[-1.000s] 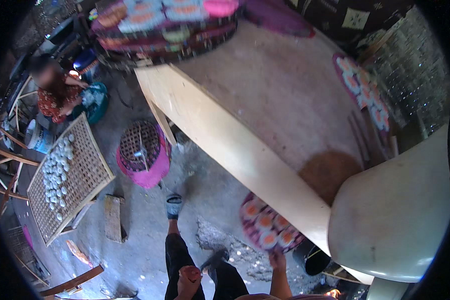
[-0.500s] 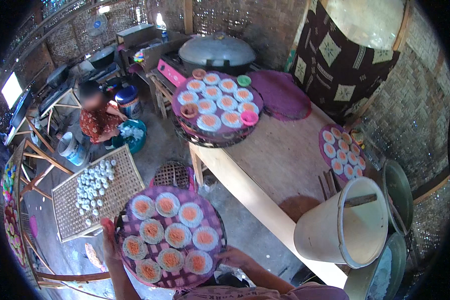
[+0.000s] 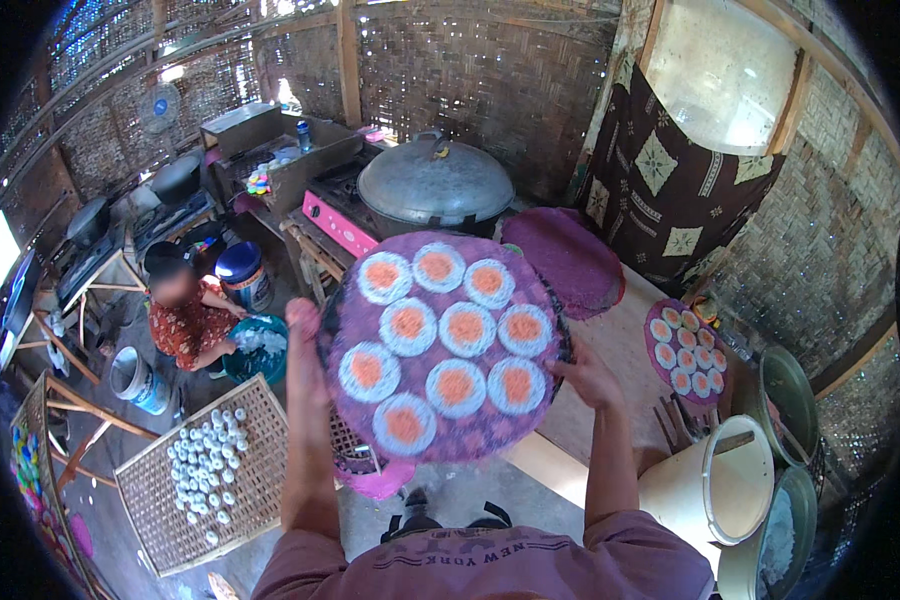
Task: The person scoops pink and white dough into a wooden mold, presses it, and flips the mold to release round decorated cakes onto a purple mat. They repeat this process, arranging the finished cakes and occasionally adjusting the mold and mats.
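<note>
Between my hands is a round tray (image 3: 492, 432) lined with purple cloth, carrying several white lacy discs (image 3: 467, 328) with orange centres. My left hand (image 3: 305, 345) grips its left edge, and some of the fingers are hidden behind it. At the right edge my right hand (image 3: 592, 378) holds on, thumb on the rim and other fingers underneath. The tray is raised over the wooden table's left end and covers most of the similar tray seen there before.
A large lidded metal pan (image 3: 435, 185) sits on a pink stove (image 3: 338, 228) beyond the tray. On the table lie another disc-covered tray (image 3: 653, 348) and a purple cloth (image 3: 567, 262); a cream bucket (image 3: 670, 495) stands nearer. At left, a person (image 3: 185, 325) works at a teal basin beside a woven rack (image 3: 260, 500).
The tray in my hands has moved up and right, from over the floor to over the table's end. My view has shifted too. The person at the basin stays put.
</note>
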The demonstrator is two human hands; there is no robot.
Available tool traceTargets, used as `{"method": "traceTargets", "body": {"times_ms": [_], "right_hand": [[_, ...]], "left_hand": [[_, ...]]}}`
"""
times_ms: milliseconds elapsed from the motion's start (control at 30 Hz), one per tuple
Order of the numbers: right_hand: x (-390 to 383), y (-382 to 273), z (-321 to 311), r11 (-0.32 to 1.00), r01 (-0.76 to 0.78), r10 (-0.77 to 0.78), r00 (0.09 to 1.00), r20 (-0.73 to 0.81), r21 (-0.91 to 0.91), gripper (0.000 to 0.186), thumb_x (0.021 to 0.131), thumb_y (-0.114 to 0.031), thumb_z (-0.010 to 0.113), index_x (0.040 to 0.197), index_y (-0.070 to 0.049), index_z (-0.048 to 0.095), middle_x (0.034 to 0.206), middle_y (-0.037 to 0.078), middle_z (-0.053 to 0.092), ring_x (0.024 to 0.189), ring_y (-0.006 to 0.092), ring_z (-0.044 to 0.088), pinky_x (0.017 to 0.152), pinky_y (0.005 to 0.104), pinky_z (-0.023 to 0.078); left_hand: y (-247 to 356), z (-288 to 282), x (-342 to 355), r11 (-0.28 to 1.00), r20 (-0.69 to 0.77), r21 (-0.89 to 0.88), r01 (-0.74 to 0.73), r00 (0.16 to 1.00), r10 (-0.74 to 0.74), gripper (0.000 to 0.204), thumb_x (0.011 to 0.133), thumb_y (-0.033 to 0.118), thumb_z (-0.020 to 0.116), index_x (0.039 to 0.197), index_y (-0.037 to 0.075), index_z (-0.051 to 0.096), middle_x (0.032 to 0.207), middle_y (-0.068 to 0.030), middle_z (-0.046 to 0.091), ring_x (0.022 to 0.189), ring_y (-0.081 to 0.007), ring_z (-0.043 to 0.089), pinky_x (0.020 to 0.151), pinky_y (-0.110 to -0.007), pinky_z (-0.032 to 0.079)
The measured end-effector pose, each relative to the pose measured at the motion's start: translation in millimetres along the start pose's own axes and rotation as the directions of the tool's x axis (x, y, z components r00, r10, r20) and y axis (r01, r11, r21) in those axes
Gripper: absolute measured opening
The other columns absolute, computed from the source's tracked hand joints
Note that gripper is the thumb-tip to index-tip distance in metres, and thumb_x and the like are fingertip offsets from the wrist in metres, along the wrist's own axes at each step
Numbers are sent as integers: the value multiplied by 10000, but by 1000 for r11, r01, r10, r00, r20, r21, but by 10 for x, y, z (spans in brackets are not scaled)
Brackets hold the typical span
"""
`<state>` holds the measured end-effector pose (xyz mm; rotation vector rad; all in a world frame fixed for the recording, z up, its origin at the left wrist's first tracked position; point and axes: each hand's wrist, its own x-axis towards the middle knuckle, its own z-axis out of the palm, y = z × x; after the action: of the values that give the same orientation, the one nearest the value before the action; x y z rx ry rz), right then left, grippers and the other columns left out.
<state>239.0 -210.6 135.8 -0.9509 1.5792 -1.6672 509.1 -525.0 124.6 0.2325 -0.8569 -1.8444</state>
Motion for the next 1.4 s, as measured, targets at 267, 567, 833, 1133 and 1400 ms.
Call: {"method": "traceTargets", "body": {"times_ms": [267, 567, 833, 1133, 1400], "right_hand": [[989, 217, -795, 966, -219, 196, 967, -162, -139, 425, 837, -120, 659, 1236, -58, 526, 988, -22, 608, 815, 93, 558, 690, 245, 463], [1372, 559, -1049, 906, -401, 373, 909, -188, -139, 395, 866, -235, 638, 1218, -83, 540, 966, -17, 610, 802, 108, 564, 657, 279, 459], [1377, 588, -977, 904, -364, 330, 927, -177, -225, 381, 861, -238, 628, 1202, -81, 562, 943, -19, 620, 779, 105, 550, 636, 277, 441], [1291, 618, -961, 879, -346, 279, 931, -236, -327, 396, 849, -246, 651, 1191, -60, 581, 866, 1, 624, 754, 123, 551, 635, 296, 448], [986, 543, -937, 880, -211, 20, 911, -412, -426, 548, 872, -255, 660, 1354, -75, 472, 1070, 74, 538, 802, 117, 515, 733, 289, 463]], "left_hand": [[-1046, 194, 1118, 949, 136, -62, 311, 944, -300, 416, 923, 385, 574, 1161, 46, 535, 1157, -52, 583, 1066, -170, 554, 936, -342, 457], [-1599, -110, 1424, 941, -97, 99, 322, 945, -313, 330, 955, 385, 514, 1068, 79, 554, 1069, -33, 608, 979, -167, 590, 895, -353, 477], [-1438, -53, 1324, 942, -12, 185, 281, 959, -284, 451, 953, 319, 543, 1219, -25, 424, 1124, -100, 581, 1004, -176, 588, 886, -332, 488], [-1389, 113, 1225, 919, -118, 258, 297, 954, -275, 391, 932, 232, 577, 1195, -23, 441, 1066, -81, 596, 984, -152, 582, 861, -305, 480], [-1239, 43, 1288, 492, 206, 850, -188, 978, 19, 486, 749, 260, 767, 1118, 28, 551, 1128, -119, 587, 1113, -243, 542, 939, -359, 417]]}}
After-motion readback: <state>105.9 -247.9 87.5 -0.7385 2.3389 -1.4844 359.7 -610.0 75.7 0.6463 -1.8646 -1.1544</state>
